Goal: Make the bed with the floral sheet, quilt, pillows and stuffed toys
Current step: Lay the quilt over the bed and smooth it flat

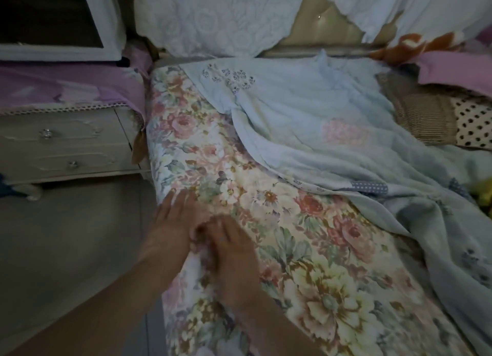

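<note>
The floral sheet (279, 209) covers the near left part of the mattress. My left hand (173, 222) lies with straight fingers on the sheet at the bed's left edge. Beside it, my right hand (229, 252) has its fingers curled into a fold of the sheet at the same edge. A pale blue quilt (332, 132) lies crumpled over the middle and right of the bed. A brown ribbed pillow (423, 116) and a polka-dot pillow (474, 124) sit at the right. An orange and white stuffed toy (415, 45) rests by the headboard.
A white nightstand (66, 142) with two drawers stands left of the bed under a purple cloth (80, 89). A white framed object (61, 20) sits on it. White lace covers (218, 17) hang over the padded headboard (319, 28). A grey floor (72, 236) runs along the bed's left side.
</note>
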`<state>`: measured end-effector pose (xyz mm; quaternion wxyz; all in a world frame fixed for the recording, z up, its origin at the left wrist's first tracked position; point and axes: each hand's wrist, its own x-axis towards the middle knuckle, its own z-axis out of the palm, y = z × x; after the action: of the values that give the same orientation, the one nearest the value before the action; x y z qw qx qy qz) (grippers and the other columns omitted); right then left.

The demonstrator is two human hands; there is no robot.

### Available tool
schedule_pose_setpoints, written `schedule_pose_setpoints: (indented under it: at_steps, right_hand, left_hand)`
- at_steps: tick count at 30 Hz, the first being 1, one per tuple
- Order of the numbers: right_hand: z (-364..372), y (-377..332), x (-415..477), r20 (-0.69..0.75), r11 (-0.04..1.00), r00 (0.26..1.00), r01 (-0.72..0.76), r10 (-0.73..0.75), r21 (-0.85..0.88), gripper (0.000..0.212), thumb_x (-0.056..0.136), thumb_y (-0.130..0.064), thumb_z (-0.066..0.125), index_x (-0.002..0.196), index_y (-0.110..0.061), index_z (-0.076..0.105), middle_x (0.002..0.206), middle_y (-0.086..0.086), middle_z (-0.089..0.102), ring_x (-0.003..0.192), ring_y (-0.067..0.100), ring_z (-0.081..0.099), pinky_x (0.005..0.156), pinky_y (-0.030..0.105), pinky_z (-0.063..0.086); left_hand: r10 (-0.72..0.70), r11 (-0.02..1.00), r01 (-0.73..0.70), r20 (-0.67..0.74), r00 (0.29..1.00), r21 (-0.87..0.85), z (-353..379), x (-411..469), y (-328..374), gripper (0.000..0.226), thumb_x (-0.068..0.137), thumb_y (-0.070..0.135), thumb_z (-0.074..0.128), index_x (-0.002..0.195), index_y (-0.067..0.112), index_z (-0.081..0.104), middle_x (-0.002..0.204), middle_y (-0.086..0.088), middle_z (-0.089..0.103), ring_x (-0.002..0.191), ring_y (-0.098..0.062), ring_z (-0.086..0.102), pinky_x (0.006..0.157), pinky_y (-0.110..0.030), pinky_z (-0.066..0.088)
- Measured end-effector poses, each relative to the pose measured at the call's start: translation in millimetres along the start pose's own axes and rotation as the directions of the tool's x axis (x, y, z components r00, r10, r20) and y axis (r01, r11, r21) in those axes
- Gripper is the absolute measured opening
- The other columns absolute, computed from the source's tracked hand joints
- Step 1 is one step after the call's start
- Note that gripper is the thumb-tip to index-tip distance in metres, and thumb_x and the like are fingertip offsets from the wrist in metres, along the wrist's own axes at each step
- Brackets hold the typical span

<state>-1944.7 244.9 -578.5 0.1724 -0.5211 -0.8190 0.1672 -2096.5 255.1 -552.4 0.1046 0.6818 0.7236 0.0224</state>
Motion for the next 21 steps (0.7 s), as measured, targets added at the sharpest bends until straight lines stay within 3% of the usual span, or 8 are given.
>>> schedule_pose_setpoints:
  at_steps: [2, 4, 6, 8, 11, 14, 18, 21]
  right_hand:
    - [-20, 37, 12, 0.019, 0.947, 0.955, -0.290, 0.295, -0.136, 0.058, 0.101, -0.051, 0.016, 0.155, -0.030, 0.015, 0.163, -0.001, 0.009, 0.151, 0.027, 0.004, 0.121, 0.049, 0.010]
    - [-27, 51, 22, 0.246, 0.953, 0.930, -0.226, 0.273, -0.200, 0.059, 0.099, -0.050, 0.011, 0.154, -0.035, -0.003, 0.164, -0.004, -0.007, 0.150, 0.029, -0.010, 0.120, 0.050, -0.001]
    - [-35, 50, 32, 0.309, 0.998, 0.950, -0.029, 0.047, -0.063, 0.060, 0.093, -0.045, 0.021, 0.151, -0.031, 0.030, 0.160, -0.001, 0.023, 0.146, 0.028, 0.022, 0.117, 0.047, 0.023]
    - [-55, 69, 51, 0.061, 0.997, 0.996, -0.061, 0.064, -0.041, 0.040, 0.090, -0.026, 0.048, 0.129, -0.024, 0.059, 0.132, 0.002, 0.058, 0.120, 0.025, 0.054, 0.098, 0.039, 0.046]
    - [-101, 127, 76, -0.257, 0.795, 0.917, -0.394, 0.305, -0.462, 0.046, 0.086, -0.010, 0.058, 0.131, -0.012, 0.050, 0.127, 0.014, 0.055, 0.116, 0.034, 0.051, 0.097, 0.044, 0.041]
    - [-127, 162, 86, -0.098, 0.575, 0.874, -0.393, 0.475, -0.718, 0.029, 0.095, -0.024, 0.050, 0.124, -0.019, 0.053, 0.121, 0.008, 0.060, 0.116, 0.030, 0.054, 0.097, 0.040, 0.041]
    - [-116, 123, 106, 0.146, 0.737, 0.941, -0.137, 0.306, -0.662, 0.024, 0.102, -0.025, 0.043, 0.114, -0.019, 0.062, 0.106, 0.005, 0.068, 0.098, 0.026, 0.066, 0.079, 0.031, 0.048]
    - [-67, 38, 106, 0.273, 0.940, 0.958, 0.166, -0.082, -0.298, 0.017, 0.094, -0.019, 0.052, 0.103, -0.014, 0.065, 0.089, 0.014, 0.068, 0.082, 0.034, 0.066, 0.067, 0.038, 0.045]
  left_hand:
    - [0.159, 0.987, -0.159, 0.031, 0.987, 0.005, -4, 19, 26, 0.078, 0.097, 0.006, 0.041, 0.154, 0.024, -0.010, 0.161, 0.000, -0.017, 0.146, -0.023, -0.022, 0.117, -0.037, -0.011]
    - [0.200, 0.979, -0.204, 0.150, 0.968, 0.010, 1, 29, 45, 0.066, 0.104, 0.020, 0.032, 0.153, 0.036, -0.009, 0.162, 0.006, -0.014, 0.146, -0.023, -0.021, 0.119, -0.046, -0.008]
    - [0.095, 0.995, -0.100, 0.297, 0.950, 0.001, 11, 33, 46, 0.059, 0.103, 0.050, 0.024, 0.149, 0.047, -0.014, 0.161, 0.012, -0.018, 0.147, -0.029, -0.019, 0.116, -0.061, -0.001]
    - [0.016, 0.999, -0.034, 0.382, 0.924, 0.042, 15, 36, 42, 0.069, 0.094, 0.068, 0.024, 0.146, 0.052, -0.018, 0.157, 0.014, -0.028, 0.145, -0.037, -0.022, 0.110, -0.071, 0.001]
    - [-0.017, 0.999, -0.009, 0.452, 0.892, 0.054, 14, 41, 43, 0.079, 0.091, 0.070, 0.032, 0.146, 0.050, -0.021, 0.153, 0.012, -0.037, 0.142, -0.041, -0.027, 0.107, -0.075, 0.001]
    - [-0.020, 0.998, -0.007, 0.471, 0.882, 0.056, 12, 44, 45, 0.081, 0.091, 0.069, 0.035, 0.146, 0.049, -0.022, 0.153, 0.011, -0.037, 0.141, -0.042, -0.027, 0.106, -0.076, 0.000]
    - [-0.027, 0.997, -0.010, 0.498, 0.867, 0.073, 16, 49, 45, 0.082, 0.092, 0.067, 0.039, 0.146, 0.049, -0.021, 0.153, 0.011, -0.037, 0.142, -0.042, -0.027, 0.105, -0.077, 0.000]
    - [-0.106, 0.991, 0.047, 0.519, 0.848, 0.126, 20, 53, 43, 0.084, 0.092, 0.062, 0.043, 0.152, 0.039, -0.011, 0.159, 0.004, -0.024, 0.145, -0.040, -0.020, 0.109, -0.073, 0.002]
